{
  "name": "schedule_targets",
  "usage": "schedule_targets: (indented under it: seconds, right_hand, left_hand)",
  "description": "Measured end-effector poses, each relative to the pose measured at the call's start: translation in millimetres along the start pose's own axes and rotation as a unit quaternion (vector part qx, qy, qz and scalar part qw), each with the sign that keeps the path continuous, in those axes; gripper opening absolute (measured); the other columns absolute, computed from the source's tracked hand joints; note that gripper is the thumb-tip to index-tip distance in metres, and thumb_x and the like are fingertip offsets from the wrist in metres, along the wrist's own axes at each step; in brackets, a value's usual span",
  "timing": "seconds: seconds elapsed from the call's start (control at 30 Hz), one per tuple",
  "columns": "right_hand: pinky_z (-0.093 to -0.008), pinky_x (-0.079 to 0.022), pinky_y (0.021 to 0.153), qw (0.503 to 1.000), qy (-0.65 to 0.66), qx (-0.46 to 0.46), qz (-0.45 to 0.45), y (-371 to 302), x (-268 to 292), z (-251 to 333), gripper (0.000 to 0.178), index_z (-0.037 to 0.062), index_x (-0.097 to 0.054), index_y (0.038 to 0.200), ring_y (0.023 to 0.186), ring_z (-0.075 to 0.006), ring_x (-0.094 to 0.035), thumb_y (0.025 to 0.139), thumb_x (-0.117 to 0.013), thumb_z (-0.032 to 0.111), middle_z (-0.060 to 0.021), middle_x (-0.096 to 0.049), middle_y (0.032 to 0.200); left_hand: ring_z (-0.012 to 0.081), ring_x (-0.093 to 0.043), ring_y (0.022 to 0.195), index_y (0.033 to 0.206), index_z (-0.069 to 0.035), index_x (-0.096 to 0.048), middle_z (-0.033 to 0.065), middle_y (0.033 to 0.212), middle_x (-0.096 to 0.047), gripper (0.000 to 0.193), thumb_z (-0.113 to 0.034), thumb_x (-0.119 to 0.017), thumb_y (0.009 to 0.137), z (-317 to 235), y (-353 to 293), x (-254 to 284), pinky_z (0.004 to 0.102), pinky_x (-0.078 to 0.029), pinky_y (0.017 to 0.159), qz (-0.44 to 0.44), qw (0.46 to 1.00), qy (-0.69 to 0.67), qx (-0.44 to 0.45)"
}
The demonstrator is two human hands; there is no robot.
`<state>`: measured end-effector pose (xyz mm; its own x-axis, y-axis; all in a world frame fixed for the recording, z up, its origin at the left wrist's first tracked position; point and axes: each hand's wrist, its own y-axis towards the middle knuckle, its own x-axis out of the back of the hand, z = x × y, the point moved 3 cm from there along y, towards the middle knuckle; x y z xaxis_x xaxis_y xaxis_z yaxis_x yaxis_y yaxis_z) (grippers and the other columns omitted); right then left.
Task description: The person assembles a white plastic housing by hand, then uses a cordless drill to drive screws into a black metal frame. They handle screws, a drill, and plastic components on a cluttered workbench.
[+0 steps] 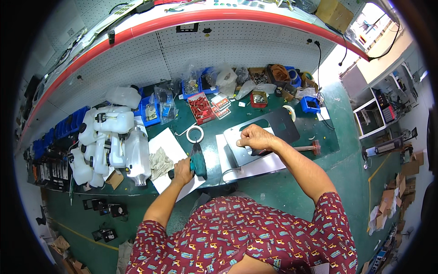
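My left hand point(183, 171) is wrapped round the handle of a teal and black cordless drill point(197, 163), held at the front edge of the green workbench. A grey crumpled cloth point(160, 163) lies beside it on white paper point(165, 139). My right hand point(257, 138) is closed above a silver metal plate point(242, 155) with a dark panel point(284, 124) behind it. Whatever its fingers may pinch is too small to see. Right of that forearm, a hammer point(315, 147) with a reddish head rests on the bench. A white tape roll point(195, 133) lies between my hands.
White plastic tanks point(114, 119) crowd the bench's left side. Along the back stand a red bin of red parts point(200, 108), blue bins point(149, 112), a small blue bin point(311, 105) and bagged hardware point(226, 81). A red-edged shelf point(219, 16) spans overhead.
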<state>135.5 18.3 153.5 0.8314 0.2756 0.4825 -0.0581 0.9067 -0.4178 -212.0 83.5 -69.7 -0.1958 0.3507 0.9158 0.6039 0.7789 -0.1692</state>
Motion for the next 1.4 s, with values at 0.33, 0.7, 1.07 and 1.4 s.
schedule_targets:
  seconds: [0.33,0.7,1.07,1.4]
  right_hand:
    - [-0.0366,-0.045,0.061,0.999,0.01,-0.018,0.029,3.5,-2.2,-7.8,0.034,0.0002,-0.068,0.073,0.064,-0.0141,-0.053,0.089,-0.079,0.029,-0.0053,-0.061,0.065]
    - [-0.0372,-0.045,0.059,0.999,0.015,0.007,0.033,1.5,0.6,-8.9,0.036,0.0015,-0.064,0.069,0.062,-0.0143,-0.051,0.086,-0.08,0.029,-0.0052,-0.058,0.062]
    - [-0.0384,-0.048,0.06,0.984,-0.114,0.002,0.14,5.0,16.9,12.2,0.037,0.0018,-0.062,0.069,0.061,-0.018,-0.056,0.086,-0.078,0.031,-0.007,-0.06,0.063]
    - [-0.0384,-0.05,0.063,0.952,-0.233,0.09,0.176,2.6,36.6,92.4,0.03,0.0019,-0.068,0.075,0.064,-0.0193,-0.062,0.09,-0.076,0.027,-0.0081,-0.067,0.067]
  left_hand:
    - [0.0243,-0.071,0.101,0.122,0.002,-0.071,0.0179,0.111,-0.075,0.04,-0.029,-0.071,0.097,-108.5,89.4,136.5,0.0369,-0.055,0.087,-0.023,0.916,-0.395,-0.065]
    - [0.0125,-0.066,0.068,0.09,0.001,-0.076,0.007,0.074,-0.072,0.027,-0.026,-0.079,0.09,-192.2,147.0,182.4,0.0317,-0.055,0.065,0.129,0.95,-0.202,-0.198]
    - [0.0129,-0.057,0.105,0.101,-0.009,-0.066,0.0002,0.103,-0.063,0.037,-0.046,-0.07,0.1,-206.5,163.3,180.6,0.0386,-0.046,0.099,0.317,0.803,-0.492,-0.117]
    - [0.0119,-0.065,0.096,0.097,-0.007,-0.07,0.0024,0.101,-0.07,0.026,-0.034,-0.073,0.1,-241.3,154.0,212.6,0.0304,-0.054,0.088,0.187,0.737,-0.63,-0.158]
